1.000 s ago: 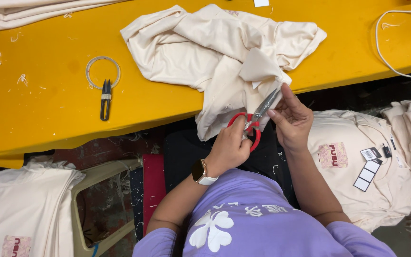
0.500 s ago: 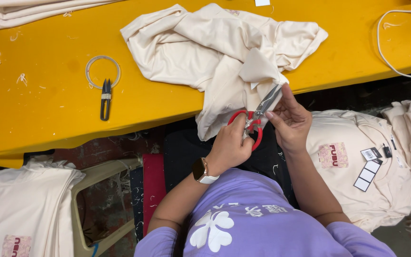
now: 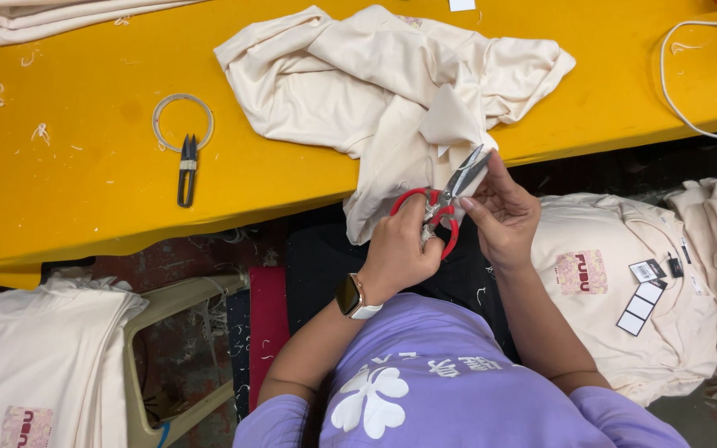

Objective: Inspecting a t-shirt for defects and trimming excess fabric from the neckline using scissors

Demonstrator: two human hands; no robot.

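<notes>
Item: cream garment [image 3: 392,91], lying crumpled on the yellow desk [image 3: 85,191], one corner hanging over the near edge toward the person's lap.

Item: red-handled scissors [image 3: 446,203]. The left hand [image 3: 400,249] is gripping the red loops, fingers closed around them. The blades are pointing up and to the right, appearing nearly closed, at the hanging edge of the garment.

Item: right hand [image 3: 504,216]. It is pinching something small at the blade tips, thumb and fingers together; whether that is a thread or a fold of cloth is too small to tell.

Item: black thread snips [image 3: 186,170], lying untouched on the desk, well apart from both hands, just below a thin ring [image 3: 182,120].

Item: thread scraps [image 3: 39,133], scattered on the desk's left part.

Item: stack of cream shirts with tags [image 3: 624,282], sitting to the person's right below desk level; another cream stack [image 3: 35,365] is sitting at lower left beside a plastic stool [image 3: 184,299].

Item: white cord [image 3: 682,91], trailing over the desk's right end.

Progress, as a judgement: trimming appears to be underway on this one garment, with the stacks alongside suggesting more pieces either finished or waiting; which is which cannot be told.
</notes>
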